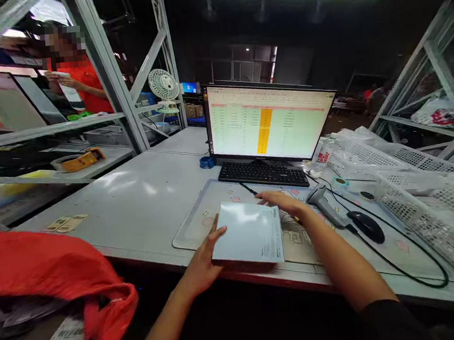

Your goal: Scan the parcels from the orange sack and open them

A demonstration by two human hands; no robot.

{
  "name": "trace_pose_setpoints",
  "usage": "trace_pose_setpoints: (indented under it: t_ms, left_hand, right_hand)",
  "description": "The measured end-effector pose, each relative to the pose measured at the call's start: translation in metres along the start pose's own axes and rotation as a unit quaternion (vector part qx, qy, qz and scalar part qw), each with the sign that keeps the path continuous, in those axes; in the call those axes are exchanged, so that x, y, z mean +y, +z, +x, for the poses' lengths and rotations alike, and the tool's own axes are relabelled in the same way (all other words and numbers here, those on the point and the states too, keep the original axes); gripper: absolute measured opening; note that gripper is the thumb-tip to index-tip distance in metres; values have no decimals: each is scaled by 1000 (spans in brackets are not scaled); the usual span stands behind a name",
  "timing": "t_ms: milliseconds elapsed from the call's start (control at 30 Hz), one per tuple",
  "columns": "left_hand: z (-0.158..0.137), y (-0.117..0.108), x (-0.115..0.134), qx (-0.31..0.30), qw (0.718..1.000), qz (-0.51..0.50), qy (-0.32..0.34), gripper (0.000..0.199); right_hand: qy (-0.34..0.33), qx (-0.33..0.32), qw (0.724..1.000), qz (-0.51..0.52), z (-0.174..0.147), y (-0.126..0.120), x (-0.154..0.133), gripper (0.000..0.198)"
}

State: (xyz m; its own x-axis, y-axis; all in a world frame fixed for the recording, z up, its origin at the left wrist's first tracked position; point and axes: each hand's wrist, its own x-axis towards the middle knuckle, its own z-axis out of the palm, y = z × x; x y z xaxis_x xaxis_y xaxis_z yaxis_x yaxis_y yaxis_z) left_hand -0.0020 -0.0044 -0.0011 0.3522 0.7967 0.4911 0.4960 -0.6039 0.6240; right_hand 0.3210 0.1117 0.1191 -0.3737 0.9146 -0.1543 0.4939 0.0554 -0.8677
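Red bag nr; L hand part-curled, gripping box; R hand half-curled, hold unclear.

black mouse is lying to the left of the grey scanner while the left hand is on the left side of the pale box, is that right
Not quite: the black mouse lies to the right of the grey scanner, as the head view shows. The left hand is on the left side of the pale box, as you say.
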Motion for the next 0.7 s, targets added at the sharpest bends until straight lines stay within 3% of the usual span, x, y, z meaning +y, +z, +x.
trace_pose_setpoints:
  t_ms: [133, 200, 333, 400, 467, 500, 533, 567, 633, 700]
  left_hand:
    - [-3, 3, 3, 9, 996, 9, 87, 78]
    - [-1, 7, 4, 26, 993, -4, 111, 80]
    - [2, 11, 4, 88, 989, -106, 55, 79]
    - [3, 10, 4, 87, 988, -127, 1, 74]
    - [5, 8, 5, 71, 990, -113, -37, 70]
    - [7, 6, 8, 65, 992, -102, -46, 70]
    - [8, 5, 11, 62, 993, -88, -53, 70]
    - [9, 4, 16, 60, 994, -74, -59, 71]
    - [10, 1, 27, 68, 994, -48, -73, 68]
    - [11, 0, 34, 79, 993, -23, -87, 62]
  right_hand:
    - [-64, -143, 985, -74, -54, -7, -13, 72]
    - [-66, -145, 976, -148, -83, -11, -27, 66]
    - [-54, -20, 969, -242, -150, -15, -36, 57]
    - [-41, 72, 979, -184, -197, -23, -21, 59]
    - [-25, 229, 971, -66, -261, -35, 6, 63]
    - [-25, 338, 941, -8, -301, -41, 21, 61]
    - [-36, 468, 883, 35, -346, -44, 37, 56]
    - [-53, 596, 799, 58, -395, -44, 52, 48]
    - [-124, 795, 590, 66, -496, -33, 76, 32]
    - [-180, 887, 423, 51, -588, -7, 93, 33]
